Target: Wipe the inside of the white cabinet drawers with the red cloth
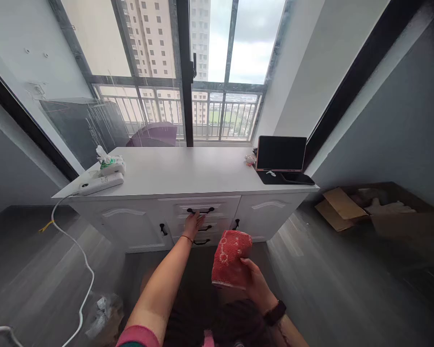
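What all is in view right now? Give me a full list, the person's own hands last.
cabinet: 1, white, under the window, three drawers in the middle with black handles
top drawer handle: 1, black, at the left fingertips
power strip: 1, white, left end of the cabinet top, cord trailing to the floor
tissue pack: 1, white and green, behind the power strip
tablet: 1, dark screen, upright on the right end of the cabinet top
cardboard box: 1, brown, on the floor at right
towel: 1, red, folded, held in the right hand
left hand: 1, reaching to the top drawer handle
right hand: 1, gripping the towel, dark wristband
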Motion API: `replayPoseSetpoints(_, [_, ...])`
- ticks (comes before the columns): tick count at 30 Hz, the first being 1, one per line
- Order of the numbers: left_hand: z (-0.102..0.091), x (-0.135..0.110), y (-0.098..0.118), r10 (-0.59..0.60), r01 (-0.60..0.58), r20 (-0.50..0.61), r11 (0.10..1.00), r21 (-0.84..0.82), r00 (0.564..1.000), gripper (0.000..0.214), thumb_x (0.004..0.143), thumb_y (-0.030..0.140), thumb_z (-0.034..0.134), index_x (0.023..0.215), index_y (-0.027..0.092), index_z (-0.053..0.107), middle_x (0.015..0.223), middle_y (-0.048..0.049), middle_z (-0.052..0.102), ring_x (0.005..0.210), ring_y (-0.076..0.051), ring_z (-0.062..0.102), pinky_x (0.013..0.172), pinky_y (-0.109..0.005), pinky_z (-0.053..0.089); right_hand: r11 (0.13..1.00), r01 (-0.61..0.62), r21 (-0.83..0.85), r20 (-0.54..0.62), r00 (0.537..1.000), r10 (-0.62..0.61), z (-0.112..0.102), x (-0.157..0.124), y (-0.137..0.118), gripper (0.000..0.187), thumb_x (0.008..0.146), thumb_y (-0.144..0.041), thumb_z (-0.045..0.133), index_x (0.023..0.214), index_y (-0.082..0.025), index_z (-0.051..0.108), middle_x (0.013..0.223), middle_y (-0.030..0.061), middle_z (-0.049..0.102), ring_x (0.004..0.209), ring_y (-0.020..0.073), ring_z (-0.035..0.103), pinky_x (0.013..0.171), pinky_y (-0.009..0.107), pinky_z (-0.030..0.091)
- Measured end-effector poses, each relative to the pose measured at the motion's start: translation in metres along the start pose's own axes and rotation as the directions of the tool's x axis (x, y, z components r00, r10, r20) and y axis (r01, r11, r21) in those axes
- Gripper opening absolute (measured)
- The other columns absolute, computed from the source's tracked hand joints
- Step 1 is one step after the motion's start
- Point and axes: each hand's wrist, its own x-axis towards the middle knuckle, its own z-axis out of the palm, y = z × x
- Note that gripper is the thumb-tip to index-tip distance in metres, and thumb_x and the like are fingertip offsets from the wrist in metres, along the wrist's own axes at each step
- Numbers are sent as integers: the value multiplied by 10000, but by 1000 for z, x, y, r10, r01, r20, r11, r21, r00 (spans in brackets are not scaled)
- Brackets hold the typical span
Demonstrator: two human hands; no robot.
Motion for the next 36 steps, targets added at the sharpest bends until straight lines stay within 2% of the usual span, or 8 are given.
replayPoseSetpoints(8, [-4, -54, -4, -330, 318, 142, 943, 97, 933, 343, 883, 443, 519, 841, 124, 638, 901, -161, 684, 960, -278, 642, 907, -455, 440, 1000, 7, 18, 80, 997, -9, 16, -27, 7, 316, 661, -256, 759, 953, -202, 651, 918, 3, 740, 793, 169, 683, 769, 295, 514])
replayPoseSetpoints(11, [-41, -112, -21, -442, 459, 588, 878, 132, 677, 547, 873, 562, 468, 990, 71, 679, 982, -191, 708, 1026, -310, 639, 948, -441, 433, 999, 18, -35, 118, 993, -14, 18, -32, 14, 348, 680, -263, 751, 1004, -206, 637, 974, 16, 731, 838, 174, 680, 792, 301, 508])
replayPoseSetpoints(13, [-73, -149, -35, -422, 490, 681, 865, 105, 598, 586, 870, 572, 468, 985, 44, 694, 1007, -203, 716, 1083, -328, 622, 999, -443, 404, 996, 6, -87, 168, 986, 9, 23, -32, 22, 353, 684, -263, 745, 1014, -206, 634, 981, 22, 726, 851, 179, 676, 793, 305, 505])
replayPoseSetpoints(21, [-152, -221, -56, -308, 429, 449, 882, -195, 839, 389, 879, 315, 556, 1164, 64, 640, 1154, -162, 690, 1168, -268, 592, 1130, -423, 305, 906, 44, -422, 376, 917, 131, 62, -32, 68, 412, 720, -341, 722, 1098, -212, 621, 998, 27, 696, 868, 161, 644, 787, 279, 476])
replayPoseSetpoints(24, [-153, -228, -47, -314, 386, 294, 893, -233, 903, 373, 873, 223, 556, 1202, 57, 610, 1135, -161, 699, 1106, -263, 632, 1108, -419, 353, 607, 333, -722, 481, 872, 94, 77, -30, 73, 372, 817, -401, 634, 1125, -196, 599, 1056, 47, 675, 911, 185, 626, 796, 301, 466])
replayPoseSetpoints(28, [-157, -234, -30, -306, 348, 189, 898, -267, 933, 436, 887, 243, 539, 1258, 14, 556, 1176, -216, 666, 1156, -308, 592, 1039, -448, 439, -355, 623, -697, 638, 765, 87, 104, -21, 63, 216, 903, -313, 542, 1036, -152, 597, 923, 81, 682, 826, 210, 622, 731, 320, 433])
replayPoseSetpoints(30, [-160, -235, -21, -307, 320, 91, 915, -246, 947, 453, 888, 249, 546, 1266, 1, 544, 1158, -227, 671, 1130, -322, 606, 994, -467, 478, -660, 617, -429, 710, 682, 176, 120, -15, 54, 179, 945, -249, 461, 1031, -148, 581, 867, 85, 672, 800, 217, 617, 714, 336, 413])
replayPoseSetpoints(36, [-167, -234, 0, -211, 182, -199, 971, -154, 957, 417, 881, 177, 570, 1295, 132, 559, 1043, -122, 738, 991, -246, 687, 887, -381, 560, -780, 620, 87, 745, 479, 464, 154, 8, 34, 183, 956, -129, 378, 932, -146, 558, 833, 70, 644, 768, 187, 588, 681, 321, 368])
